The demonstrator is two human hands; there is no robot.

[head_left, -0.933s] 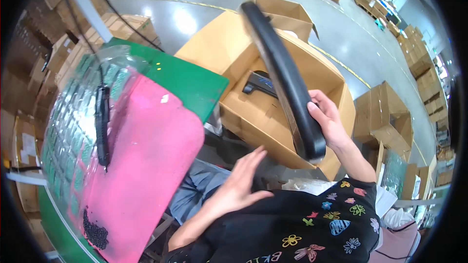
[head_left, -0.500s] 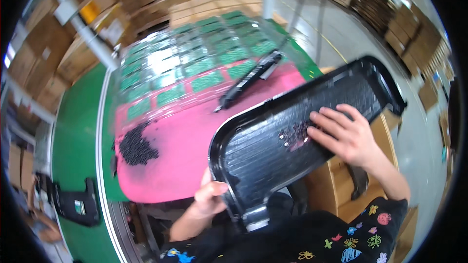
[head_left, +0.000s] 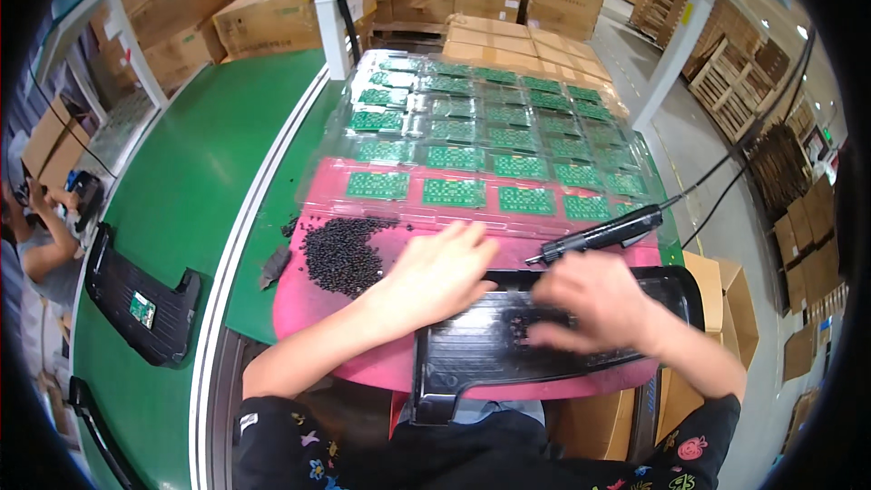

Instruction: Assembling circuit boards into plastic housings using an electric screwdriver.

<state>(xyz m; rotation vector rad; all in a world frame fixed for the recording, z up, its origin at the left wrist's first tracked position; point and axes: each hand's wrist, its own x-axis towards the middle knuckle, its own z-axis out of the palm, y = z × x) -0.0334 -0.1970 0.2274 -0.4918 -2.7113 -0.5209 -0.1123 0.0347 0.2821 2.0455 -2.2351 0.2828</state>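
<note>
A black plastic housing (head_left: 490, 347) lies on the pink mat (head_left: 318, 313), its hollow side up, just in front of me. My left hand (head_left: 445, 274) is above the mat at the housing's far left edge, fingers stretched toward the circuit boards and nothing seen in them. Over the housing's middle is my right hand (head_left: 594, 304), smeared by motion; its grip cannot be made out. Small dark bits (head_left: 520, 331) show inside the housing beside it. Beyond the right hand lies a black electric screwdriver (head_left: 603, 232). A heap of small black screws (head_left: 340, 254) sits left of my left hand.
Clear plastic trays (head_left: 490, 209) with green circuit boards (head_left: 454, 191) cover the mat's far part. On the green conveyor (head_left: 218, 154) at left lies another black housing (head_left: 150, 308) carrying a board. Another person's arm (head_left: 50, 245) shows at far left. Cardboard boxes (head_left: 717, 286) stand at right.
The housing, held tilted up in my left hand before, now rests on the mat. My left hand has let go and moved forward. My right hand remains over the housing. The view has swung leftward.
</note>
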